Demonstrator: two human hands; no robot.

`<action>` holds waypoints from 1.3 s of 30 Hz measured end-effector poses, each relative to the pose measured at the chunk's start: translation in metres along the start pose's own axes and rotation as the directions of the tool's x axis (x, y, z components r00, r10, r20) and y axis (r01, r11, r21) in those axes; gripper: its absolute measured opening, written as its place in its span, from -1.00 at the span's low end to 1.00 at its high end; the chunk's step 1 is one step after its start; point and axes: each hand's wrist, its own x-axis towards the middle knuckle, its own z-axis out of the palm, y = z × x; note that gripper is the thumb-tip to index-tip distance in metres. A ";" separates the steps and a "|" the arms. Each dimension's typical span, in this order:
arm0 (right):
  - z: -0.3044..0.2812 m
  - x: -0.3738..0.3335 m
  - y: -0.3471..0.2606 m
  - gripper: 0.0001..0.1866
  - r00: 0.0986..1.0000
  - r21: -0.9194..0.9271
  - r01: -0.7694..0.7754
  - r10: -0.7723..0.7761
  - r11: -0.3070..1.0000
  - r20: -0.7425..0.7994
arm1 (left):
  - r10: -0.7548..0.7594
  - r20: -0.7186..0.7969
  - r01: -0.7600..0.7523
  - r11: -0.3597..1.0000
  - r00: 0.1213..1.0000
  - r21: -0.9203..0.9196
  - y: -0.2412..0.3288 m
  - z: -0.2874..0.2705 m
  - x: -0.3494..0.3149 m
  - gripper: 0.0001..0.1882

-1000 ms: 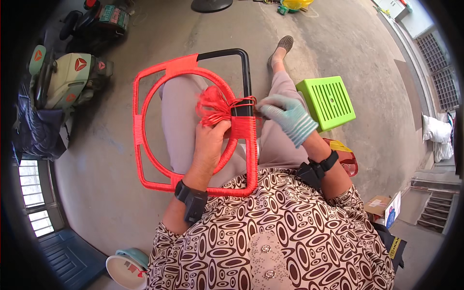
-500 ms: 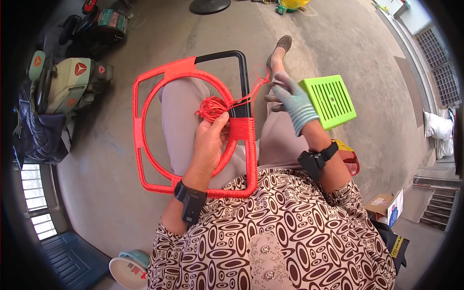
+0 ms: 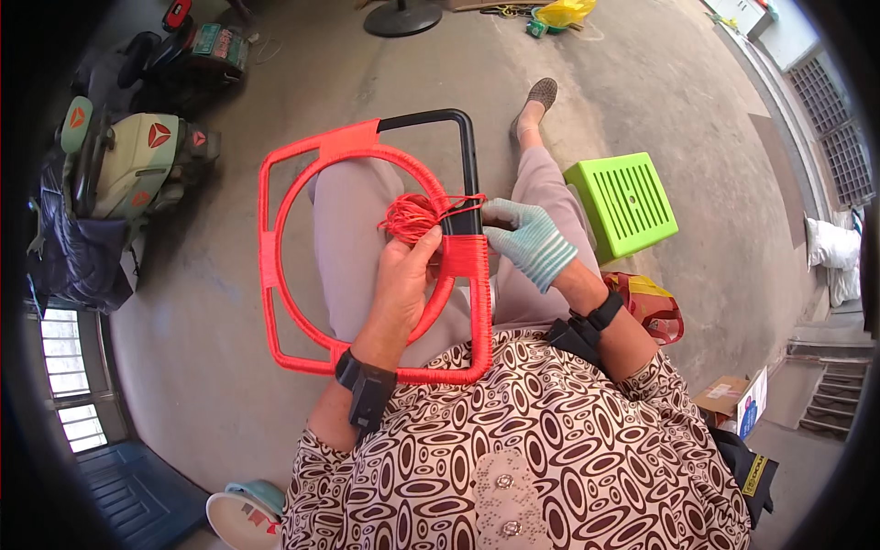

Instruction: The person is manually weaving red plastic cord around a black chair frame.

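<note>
A black frame [image 3: 468,151] with rounded corners and an inner ring rests over my lap. Red cord is wound tightly round most of it, and its top right stretch is bare black. My bare left hand [image 3: 401,286] is closed on a loose bundle of red cord [image 3: 411,218], its thumb on top, beside the wrapped joint at the ring's right. In a striped glove, my right hand [image 3: 532,243] is at the frame's right bar, fingers bent round the cord strands that cross the bare bar. Some of its fingertips are hidden behind the bar.
A light green slotted plastic stool [image 3: 632,203] stands to my right, with a red and yellow bag [image 3: 653,307] nearer me. Scooters [image 3: 137,151] are at the left. Pale basins [image 3: 240,515] sit at lower left, and a cardboard box [image 3: 722,394] at lower right.
My right hand has come left and down from beside the stool to the frame's right bar. The cord strands, stretched out to the right before, now loop closely over the bar.
</note>
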 end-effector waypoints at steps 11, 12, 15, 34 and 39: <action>-0.055 -0.023 0.020 -0.71 0.933 0.440 0.152 0.018 0.885 -0.360 | -0.085 0.101 0.093 0.992 0.991 -0.082 0.000 -0.010 0.004 -0.84; -0.075 -0.029 0.028 -0.73 0.970 0.621 0.197 -0.058 0.759 -0.237 | -0.064 0.108 0.073 0.994 0.992 -0.080 0.001 -0.009 0.003 -0.83; -0.101 -0.064 0.014 -0.59 0.919 0.811 0.381 -0.085 0.444 -0.385 | -0.021 0.097 0.028 0.997 0.995 -0.075 0.006 -0.003 -0.003 -0.78; -0.013 -0.022 -0.018 -0.80 0.956 0.280 -0.292 0.283 0.914 0.074 | -0.020 0.152 0.032 0.997 0.988 -0.074 0.005 0.002 -0.003 -0.86; -0.036 -0.032 -0.021 -0.78 0.989 0.388 -0.143 0.116 0.911 0.093 | -0.063 0.083 0.055 0.994 0.995 0.099 0.012 0.005 -0.011 -0.81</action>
